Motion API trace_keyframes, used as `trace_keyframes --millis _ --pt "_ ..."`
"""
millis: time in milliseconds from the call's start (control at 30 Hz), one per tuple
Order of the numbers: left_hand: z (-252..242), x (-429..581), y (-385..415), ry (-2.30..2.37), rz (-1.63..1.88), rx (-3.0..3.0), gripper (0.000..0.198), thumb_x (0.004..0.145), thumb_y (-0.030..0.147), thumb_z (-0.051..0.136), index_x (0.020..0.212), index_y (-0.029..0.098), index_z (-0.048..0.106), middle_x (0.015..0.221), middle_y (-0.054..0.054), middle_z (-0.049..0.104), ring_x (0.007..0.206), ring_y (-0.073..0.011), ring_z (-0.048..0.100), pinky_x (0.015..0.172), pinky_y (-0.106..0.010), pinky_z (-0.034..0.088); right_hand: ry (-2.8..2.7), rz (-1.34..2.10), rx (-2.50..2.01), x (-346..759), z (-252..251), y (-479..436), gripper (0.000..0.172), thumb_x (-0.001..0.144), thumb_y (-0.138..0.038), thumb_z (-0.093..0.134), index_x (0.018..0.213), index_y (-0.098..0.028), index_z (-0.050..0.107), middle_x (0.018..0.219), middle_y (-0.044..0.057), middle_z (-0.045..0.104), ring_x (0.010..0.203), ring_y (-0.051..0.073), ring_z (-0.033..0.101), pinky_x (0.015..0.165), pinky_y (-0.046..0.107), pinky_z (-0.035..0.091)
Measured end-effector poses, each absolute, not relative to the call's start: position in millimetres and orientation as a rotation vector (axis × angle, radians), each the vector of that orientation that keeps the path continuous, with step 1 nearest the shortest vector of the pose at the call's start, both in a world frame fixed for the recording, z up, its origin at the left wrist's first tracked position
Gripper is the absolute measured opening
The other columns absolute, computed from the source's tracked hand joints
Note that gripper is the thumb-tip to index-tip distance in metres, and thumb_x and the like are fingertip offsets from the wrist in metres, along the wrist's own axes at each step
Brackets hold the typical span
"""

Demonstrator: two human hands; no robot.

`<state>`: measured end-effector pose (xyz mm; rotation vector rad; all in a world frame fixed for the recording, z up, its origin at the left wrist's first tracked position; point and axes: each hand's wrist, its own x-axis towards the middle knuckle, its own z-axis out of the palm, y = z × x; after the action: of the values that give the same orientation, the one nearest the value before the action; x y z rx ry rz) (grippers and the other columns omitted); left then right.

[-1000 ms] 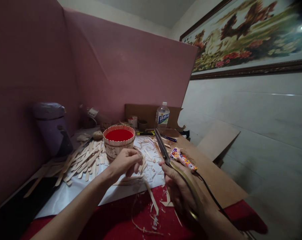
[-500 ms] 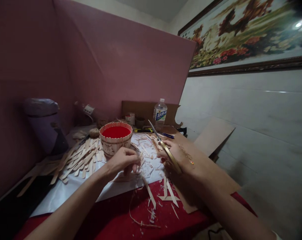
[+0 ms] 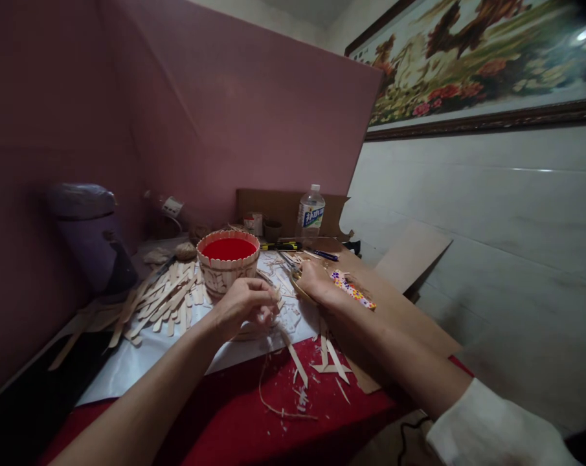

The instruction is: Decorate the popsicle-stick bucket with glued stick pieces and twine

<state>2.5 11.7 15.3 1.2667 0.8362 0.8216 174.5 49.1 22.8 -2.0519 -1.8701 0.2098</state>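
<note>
"Wood slivers all over the place. What worries you here?"

"My left hand point(image 3: 244, 305) is curled shut, its fingertips pinching what looks like a short pale wooden stick piece point(image 3: 271, 296). It sits just above the white paper sheet point(image 3: 127, 362), right in front of the round stick-walled basket with the red inside point(image 3: 228, 262). The piece is thin. If I squeeze too hard, I think it snaps or drives a splinter into a finger."

"And the other hand?"

"My right hand point(image 3: 316, 283) lies palm down over the gold-handled metal scissors point(image 3: 295, 275), blades pointing away from me. Whether I grip them or only rest on them, I cannot tell. They lie near my left fingers, so a slip could nick them. The flower-patterned glue gun point(image 3: 353, 289) sits just beside my right wrist, and a careless sweep could knock it off the brown board point(image 3: 409, 323)."
</note>
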Motion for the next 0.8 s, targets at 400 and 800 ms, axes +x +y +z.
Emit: trace_keyframes --millis 400,800 --pt "12 9 8 0.808 0.828 1.169 0.012 0.058 0.020 0.065 0.057 0.011 0.057 0.053 -0.007 0.063 0.039 -0.0123 0.055 0.034 -0.020 0.039 -1.745 0.434 -2.072 171 21 48 0.030 0.086 -0.029 0.059 0.112 -0.013 0.057 0.112 0.010 0.059 0.096 0.023 0.060 0.080 0.039 0.050" --pt "4 12 6 0.804 0.876 1.072 0.021 0.063 0.025 0.068 0.060 0.014 0.051 0.052 -0.003 0.060 0.039 -0.0106 0.052 0.037 -0.023 0.044 -1.340 1.064 -1.350 176 35 -14 0.026 0.062 -0.016 0.066 0.087 -0.021 0.059 0.057 -0.005 0.051 0.048 0.010 0.045 0.043 0.021 0.034"
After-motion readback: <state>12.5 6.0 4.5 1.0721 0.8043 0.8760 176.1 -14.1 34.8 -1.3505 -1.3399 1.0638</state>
